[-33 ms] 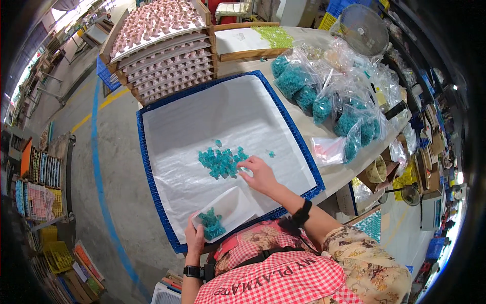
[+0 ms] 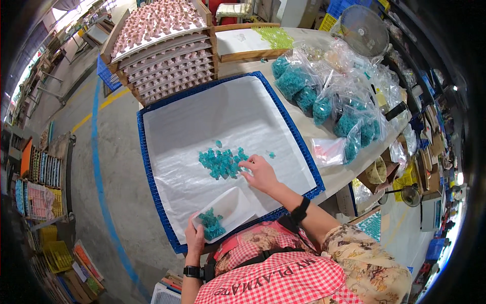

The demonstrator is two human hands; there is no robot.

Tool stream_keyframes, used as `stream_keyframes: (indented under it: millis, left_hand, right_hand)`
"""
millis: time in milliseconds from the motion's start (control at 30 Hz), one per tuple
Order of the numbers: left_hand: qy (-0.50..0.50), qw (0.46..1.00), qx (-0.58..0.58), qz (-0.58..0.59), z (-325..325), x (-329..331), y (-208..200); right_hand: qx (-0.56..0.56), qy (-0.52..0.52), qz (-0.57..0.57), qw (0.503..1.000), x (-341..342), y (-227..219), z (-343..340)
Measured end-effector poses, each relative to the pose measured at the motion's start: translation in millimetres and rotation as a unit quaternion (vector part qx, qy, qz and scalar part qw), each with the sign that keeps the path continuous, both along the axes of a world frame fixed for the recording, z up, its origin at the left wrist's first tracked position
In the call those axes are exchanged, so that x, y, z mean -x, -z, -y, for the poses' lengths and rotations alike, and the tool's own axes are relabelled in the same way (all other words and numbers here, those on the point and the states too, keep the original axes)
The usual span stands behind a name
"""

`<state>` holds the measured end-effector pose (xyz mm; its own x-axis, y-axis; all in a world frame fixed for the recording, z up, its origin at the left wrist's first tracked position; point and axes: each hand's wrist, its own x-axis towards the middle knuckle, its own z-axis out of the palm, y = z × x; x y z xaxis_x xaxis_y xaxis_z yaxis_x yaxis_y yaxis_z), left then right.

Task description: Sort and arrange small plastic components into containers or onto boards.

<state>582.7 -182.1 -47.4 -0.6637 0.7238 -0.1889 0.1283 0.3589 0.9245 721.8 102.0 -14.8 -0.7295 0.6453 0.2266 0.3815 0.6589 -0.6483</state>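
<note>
A loose pile of small teal plastic pieces [image 2: 220,162] lies on a white sheet [image 2: 197,114] spread in a blue-rimmed tray [image 2: 145,159]. At the pile's right edge is my right hand [image 2: 261,175], thumb and forefinger a little apart beside the nearest pieces; nothing held shows between them. My left hand [image 2: 194,235], near the tray's front left corner, grips a white scoop-like container [image 2: 234,205]. More teal pieces [image 2: 211,224] sit inside it. One teal piece [image 2: 218,144] lies just beyond the pile and another [image 2: 272,155] to its right.
Wood-framed trays of pink-and-brown pieces [image 2: 167,61] are stacked behind the blue tray. Clear bags of teal pieces [image 2: 304,96] crowd the table's right side, near a fan [image 2: 363,30]. A flat bag with pinkish contents [image 2: 328,151] lies nearer. Crates and boards [image 2: 40,187] stand at left.
</note>
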Motion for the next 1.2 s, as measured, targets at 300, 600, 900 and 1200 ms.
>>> stream_keyframes:
  millis: [300, 600, 900, 1200]
  left_hand:
    - [-0.018, 0.999, 0.001, 0.033, -5, -1, -2]
    - [-0.010, 0.999, 0.020, 0.027, -9, 0, -5]
    - [-0.007, 1.000, 0.017, 0.023, -11, 1, -5]
    - [-0.007, 1.000, 0.007, 0.015, -11, 1, -5]
  right_hand:
    - [0.036, -0.020, 0.025, 0.999, -9, 33, -33]
    - [0.108, 0.057, 0.000, 0.993, -11, 18, -41]
    - [0.358, -0.226, -0.066, 0.904, 18, -50, 34]
    - [0.014, 0.072, 0.037, 0.997, 20, 24, -35]
